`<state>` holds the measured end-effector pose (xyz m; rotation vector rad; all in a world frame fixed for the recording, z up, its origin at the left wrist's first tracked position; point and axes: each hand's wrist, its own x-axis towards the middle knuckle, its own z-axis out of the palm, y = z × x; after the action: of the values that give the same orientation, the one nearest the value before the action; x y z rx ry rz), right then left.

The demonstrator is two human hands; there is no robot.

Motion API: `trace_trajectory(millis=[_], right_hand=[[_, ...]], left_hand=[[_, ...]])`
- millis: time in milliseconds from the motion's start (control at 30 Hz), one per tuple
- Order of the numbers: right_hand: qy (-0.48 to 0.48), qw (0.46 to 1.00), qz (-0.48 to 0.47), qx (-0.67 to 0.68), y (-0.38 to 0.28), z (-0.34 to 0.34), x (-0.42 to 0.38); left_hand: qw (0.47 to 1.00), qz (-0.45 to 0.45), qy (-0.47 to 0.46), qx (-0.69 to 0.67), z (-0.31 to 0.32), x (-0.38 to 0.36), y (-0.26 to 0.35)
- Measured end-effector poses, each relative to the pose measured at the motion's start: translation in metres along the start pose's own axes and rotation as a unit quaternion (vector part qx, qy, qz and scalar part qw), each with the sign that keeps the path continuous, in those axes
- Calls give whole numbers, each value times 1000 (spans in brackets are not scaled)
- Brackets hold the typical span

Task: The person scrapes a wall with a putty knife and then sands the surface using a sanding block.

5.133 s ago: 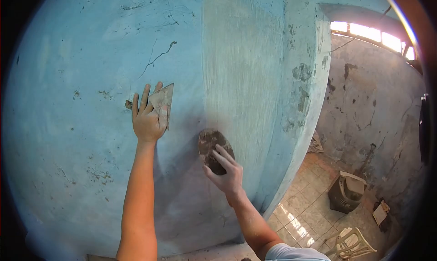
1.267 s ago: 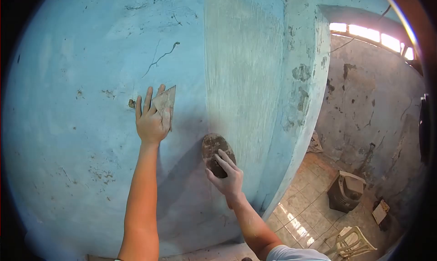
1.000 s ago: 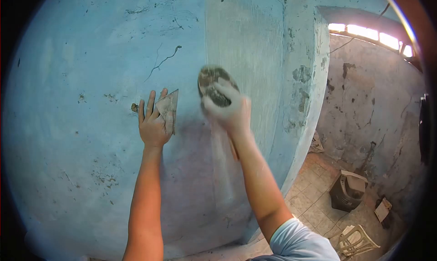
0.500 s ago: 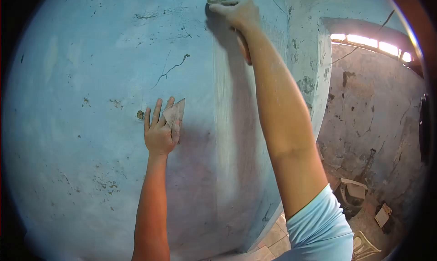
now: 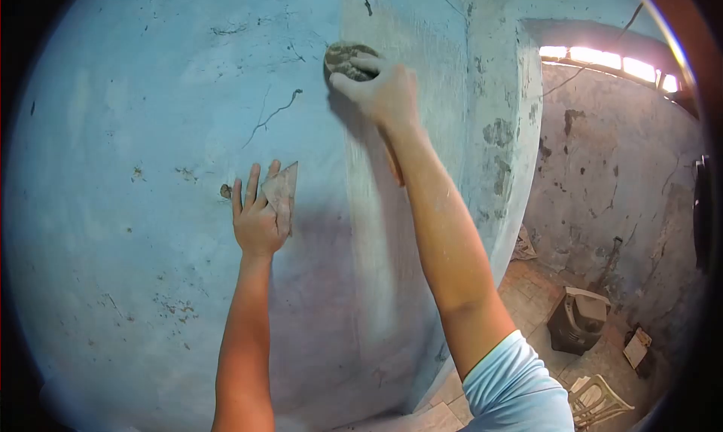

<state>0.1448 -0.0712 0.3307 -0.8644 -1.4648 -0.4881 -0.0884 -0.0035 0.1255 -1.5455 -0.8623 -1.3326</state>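
Observation:
My right hand [image 5: 380, 85] grips a long, round-ended tool like a hand float [image 5: 350, 53], its top smeared with grey putty, and presses it to the blue wall [image 5: 188, 281]. The tool's brown lower end [image 5: 395, 168] shows below my wrist; its middle is hidden. Under it runs a pale, scraped-looking vertical strip [image 5: 369, 266]. Lower and to the left, my left hand [image 5: 257, 217] rests on the wall with several fingers spread. A flat, pale, pointed piece [image 5: 281, 191], perhaps folded sandpaper, is held at its thumb side.
Cracks [image 5: 275, 116] and a small hole [image 5: 226, 192] mark the wall. At the right, past the wall corner [image 5: 493, 131], lies a room with a tiled floor [image 5: 527, 289], an old boxy television [image 5: 580, 319] and a pale plastic chair [image 5: 599, 402]. Bright openings [image 5: 610, 59] sit high up.
My right hand has moved down the wall with the tool, and more of the tool's rounded top now shows. My left hand keeps its place on the wall. The view has shifted slightly.

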Motion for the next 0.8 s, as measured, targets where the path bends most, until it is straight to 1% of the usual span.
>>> trace_trajectory(millis=[33,100,133,167,267,300,400,467,533,600,633,700,733,767,800], right_hand=[[10,1000,1,11,0,5,22],[52,998,-36,12,-1,9,63],[43,998,-13,-42,7,14,95],[57,995,-11,-85,4,16,119],[24,999,24,34,-11,-3,148],[-18,998,57,-6,-18,-11,143],[5,1000,-8,11,3,4,104],[-10,1000,4,-8,-2,-2,39],[31,999,-43,7,16,7,-16],[63,996,-59,-9,26,19,-43],[83,994,-71,-14,27,22,-45],[71,996,-53,-12,25,19,-29],[63,997,-47,-11,13,11,-16],[13,1000,-4,1,2,2,-1],[16,1000,-3,-5,-6,-3,15]], left_hand=[[1000,-1,1,-3,0,0,0],[1000,-5,1,-2,2,-2,0],[1000,-6,1,-2,1,-2,0],[1000,-7,-1,-3,0,-3,1],[1000,-7,1,-1,3,-1,-1],[1000,-6,-1,-1,3,-2,-1],[1000,-9,4,-2,2,-2,0],[1000,-7,3,2,2,-2,1],[1000,-5,-3,1,2,-2,1],[1000,-4,-8,1,0,-1,1],[1000,-8,-5,-3,1,-2,1],[1000,-12,-11,2,0,-3,2],[1000,-18,-12,4,1,-2,3],[1000,-17,-2,-5,1,-2,3],[1000,-12,-2,-7,1,-2,3]])
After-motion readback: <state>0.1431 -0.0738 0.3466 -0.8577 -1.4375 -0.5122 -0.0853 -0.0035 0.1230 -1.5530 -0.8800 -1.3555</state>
